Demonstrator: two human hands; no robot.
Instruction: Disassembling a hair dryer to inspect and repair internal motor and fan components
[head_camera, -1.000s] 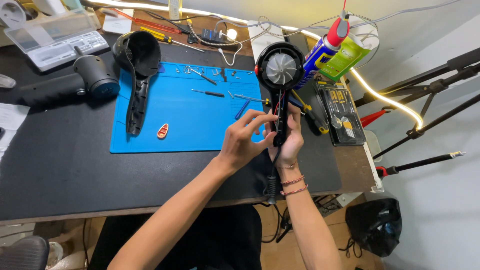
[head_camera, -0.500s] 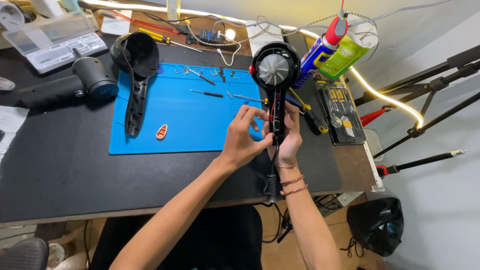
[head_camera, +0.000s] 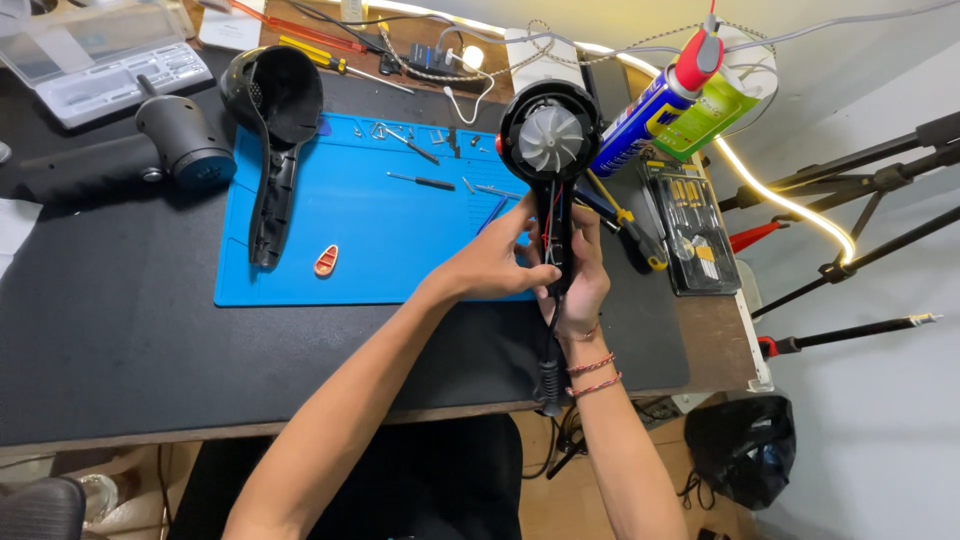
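Observation:
An opened black hair dryer half (head_camera: 549, 150), with a pale fan wheel in its round head and wires in its handle, stands upright over the blue mat (head_camera: 350, 215). My right hand (head_camera: 585, 280) grips its handle from the right. My left hand (head_camera: 495, 262) pinches at the handle's inside from the left. The cord hangs down past the table edge. The other black shell half (head_camera: 272, 130) lies on the mat's left side. A small orange switch piece (head_camera: 326, 261) rests near the mat's front.
Small screwdrivers and screws (head_camera: 420, 182) lie at the mat's back. A dark massage gun (head_camera: 150, 155) lies left, a clear parts box (head_camera: 90, 55) behind it. Spray cans (head_camera: 655, 100), a bit set tray (head_camera: 690, 215) and tripod legs (head_camera: 860, 180) stand right.
The dryer half has shifted slightly left and nearer to me. My left fingers have moved along the handle's inside; my right hand keeps its grip.

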